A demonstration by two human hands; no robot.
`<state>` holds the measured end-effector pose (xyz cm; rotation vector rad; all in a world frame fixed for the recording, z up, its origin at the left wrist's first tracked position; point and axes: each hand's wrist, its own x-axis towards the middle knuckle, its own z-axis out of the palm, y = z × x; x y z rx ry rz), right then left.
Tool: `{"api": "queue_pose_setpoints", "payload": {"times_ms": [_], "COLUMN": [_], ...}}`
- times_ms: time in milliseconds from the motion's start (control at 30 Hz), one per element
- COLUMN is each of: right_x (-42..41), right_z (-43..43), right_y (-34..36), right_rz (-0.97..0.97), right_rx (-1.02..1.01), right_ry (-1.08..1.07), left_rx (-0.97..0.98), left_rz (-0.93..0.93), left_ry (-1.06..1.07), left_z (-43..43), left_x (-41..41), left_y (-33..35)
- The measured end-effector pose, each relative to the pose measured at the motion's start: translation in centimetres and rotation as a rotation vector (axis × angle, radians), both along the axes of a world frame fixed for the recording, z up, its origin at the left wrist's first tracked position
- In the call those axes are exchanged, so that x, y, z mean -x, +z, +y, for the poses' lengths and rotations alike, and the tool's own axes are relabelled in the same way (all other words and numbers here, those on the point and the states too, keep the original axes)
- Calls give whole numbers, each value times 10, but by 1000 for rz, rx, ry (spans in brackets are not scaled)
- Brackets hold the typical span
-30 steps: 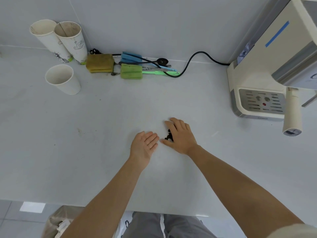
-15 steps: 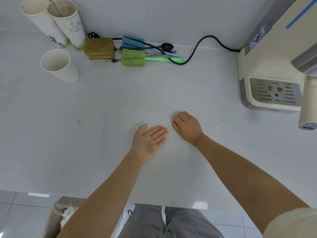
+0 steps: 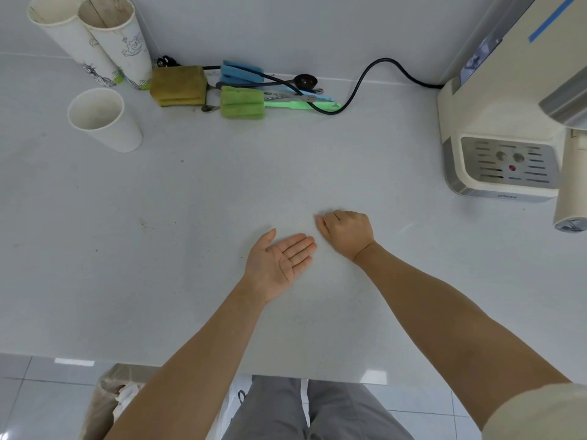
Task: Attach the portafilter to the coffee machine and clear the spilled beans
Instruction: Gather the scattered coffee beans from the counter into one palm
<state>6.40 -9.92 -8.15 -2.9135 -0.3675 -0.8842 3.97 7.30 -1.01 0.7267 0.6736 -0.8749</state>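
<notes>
My right hand (image 3: 346, 231) rests on the white counter (image 3: 190, 217) with its fingers curled into a fist; no loose coffee beans show on the counter, and any beans are hidden inside the fist. Just to its left lies my left hand (image 3: 279, 262), palm up and flat, fingers together and nearly touching the right hand, nothing in it. The cream coffee machine (image 3: 495, 115) stands at the right edge. The portafilter's cream handle (image 3: 571, 185) sticks out from under the machine's head, over the drip tray (image 3: 508, 163).
Three paper cups stand at the back left, one (image 3: 101, 122) apart from the other two (image 3: 120, 39). Sponges (image 3: 178, 85), brushes and a black power cable (image 3: 365, 77) lie along the back wall. A bin with a bag (image 3: 108, 408) sits below the counter's front edge.
A second ago dark beans lay at my right fingertips; the right hand has since closed over them into a fist. My left hand turned palm up beside it. The view shifted slightly.
</notes>
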Motion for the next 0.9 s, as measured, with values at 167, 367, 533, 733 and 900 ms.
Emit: {"api": "queue_pose_setpoints", "payload": {"times_ms": [167,367,533,733,900], "right_x": [-2,-6,-5,10,25], "right_z": [1,2,18,53,66], "right_y": [5,23,55,74,67], "right_rz": [56,86,14,-16,34], "right_rx": [31,-81,-258,-394,-354], "right_ry": [-78,-65,23,90,69], "left_rx": [-1,27,41,138,237], "left_rz": [-8,-14,-8,-13,12], "left_ry": [-31,-66,-70,-64,19], "left_z": [-2,-4,-13,-26,-31], "left_x": [-3,-3,-2,4,7], "left_y": [-3,-5,2,15,18]}}
